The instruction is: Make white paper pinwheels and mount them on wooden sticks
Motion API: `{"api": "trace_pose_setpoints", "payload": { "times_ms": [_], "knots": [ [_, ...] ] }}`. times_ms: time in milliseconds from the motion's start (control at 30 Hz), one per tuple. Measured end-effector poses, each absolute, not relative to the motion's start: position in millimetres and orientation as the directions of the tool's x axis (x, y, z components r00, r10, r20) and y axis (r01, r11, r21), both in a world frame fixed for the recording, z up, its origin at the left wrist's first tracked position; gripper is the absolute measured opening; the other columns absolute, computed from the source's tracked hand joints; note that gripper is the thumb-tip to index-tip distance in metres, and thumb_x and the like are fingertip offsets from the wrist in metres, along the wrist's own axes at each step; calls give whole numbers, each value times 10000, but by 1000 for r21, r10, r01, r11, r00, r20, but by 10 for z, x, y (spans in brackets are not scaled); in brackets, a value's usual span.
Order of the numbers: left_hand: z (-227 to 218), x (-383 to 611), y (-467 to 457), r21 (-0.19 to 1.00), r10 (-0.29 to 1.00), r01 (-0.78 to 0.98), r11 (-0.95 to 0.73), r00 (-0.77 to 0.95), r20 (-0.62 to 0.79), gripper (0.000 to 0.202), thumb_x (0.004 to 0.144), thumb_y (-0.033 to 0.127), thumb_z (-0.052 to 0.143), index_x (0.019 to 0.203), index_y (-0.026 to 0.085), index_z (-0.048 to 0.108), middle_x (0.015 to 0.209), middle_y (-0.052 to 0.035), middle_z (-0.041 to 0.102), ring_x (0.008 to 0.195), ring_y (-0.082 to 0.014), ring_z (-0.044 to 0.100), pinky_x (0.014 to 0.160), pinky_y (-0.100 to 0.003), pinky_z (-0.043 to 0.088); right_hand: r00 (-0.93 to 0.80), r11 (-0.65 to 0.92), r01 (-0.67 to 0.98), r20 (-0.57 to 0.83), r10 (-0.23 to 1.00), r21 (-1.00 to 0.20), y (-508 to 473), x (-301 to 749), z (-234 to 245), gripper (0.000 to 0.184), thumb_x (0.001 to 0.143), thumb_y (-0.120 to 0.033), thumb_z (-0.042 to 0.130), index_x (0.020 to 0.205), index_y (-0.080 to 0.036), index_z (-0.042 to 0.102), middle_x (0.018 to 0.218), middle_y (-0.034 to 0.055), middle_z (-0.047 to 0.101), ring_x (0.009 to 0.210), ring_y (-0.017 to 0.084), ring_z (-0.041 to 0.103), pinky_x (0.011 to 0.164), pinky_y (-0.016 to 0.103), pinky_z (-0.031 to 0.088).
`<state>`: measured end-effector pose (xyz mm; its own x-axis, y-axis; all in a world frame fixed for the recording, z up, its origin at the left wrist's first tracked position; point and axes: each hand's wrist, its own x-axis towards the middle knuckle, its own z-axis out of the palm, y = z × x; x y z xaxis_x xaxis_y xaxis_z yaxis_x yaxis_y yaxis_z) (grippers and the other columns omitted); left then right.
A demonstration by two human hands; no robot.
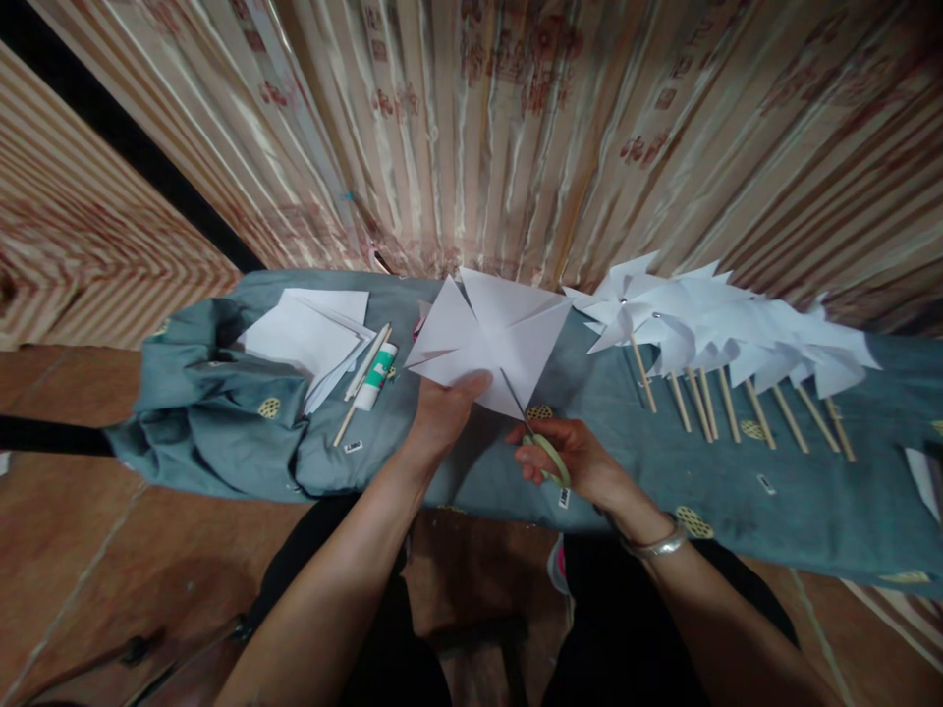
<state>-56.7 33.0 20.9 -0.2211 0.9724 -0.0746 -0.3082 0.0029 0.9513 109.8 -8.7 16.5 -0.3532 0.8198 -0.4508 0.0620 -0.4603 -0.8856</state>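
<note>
My left hand (443, 405) pinches the near edge of a creased white paper square (490, 339) and holds it up over the grey-blue cloth (796, 491). My right hand (571, 457) is closed round the pale green handles of a pair of scissors (546, 454). Their blades point up into the lower corner of the paper along a diagonal crease. A metal bracelet (658, 545) sits on my right wrist.
A row of finished white paper pinwheels (726, 329) on wooden sticks lies on the cloth to the right. At the left lie a stack of white sheets (309, 339), a glue stick (377, 375) and loose wooden sticks (354, 403). A striped curtain (516, 128) hangs behind.
</note>
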Motion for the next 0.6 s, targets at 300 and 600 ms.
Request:
{"api": "trace_pose_setpoints", "payload": {
  "times_ms": [300, 600],
  "knots": [
    [227, -553, 295, 948, 979, -316, 34, -182, -96, 467, 549, 231, 775, 1000, 186, 665, 911, -46, 722, 844, -224, 662, 816, -347, 505, -355, -465, 50, -451, 819, -884, -80, 1092, 191, 489, 496, -500, 890, 789, -159, 697, 522, -30, 619, 443, 94, 538, 445, 225, 417],
    [215, -547, 297, 942, 978, -334, 44, -179, -110, 396, 544, 218, 753, 931, 190, 673, 843, -30, 703, 788, -199, 631, 763, -317, 502, -344, -467, 44, -453, 823, -883, -74, 1100, 148, 484, 497, -482, 893, 799, -150, 712, 514, -27, 618, 437, 94, 535, 444, 228, 421]
  ]
}}
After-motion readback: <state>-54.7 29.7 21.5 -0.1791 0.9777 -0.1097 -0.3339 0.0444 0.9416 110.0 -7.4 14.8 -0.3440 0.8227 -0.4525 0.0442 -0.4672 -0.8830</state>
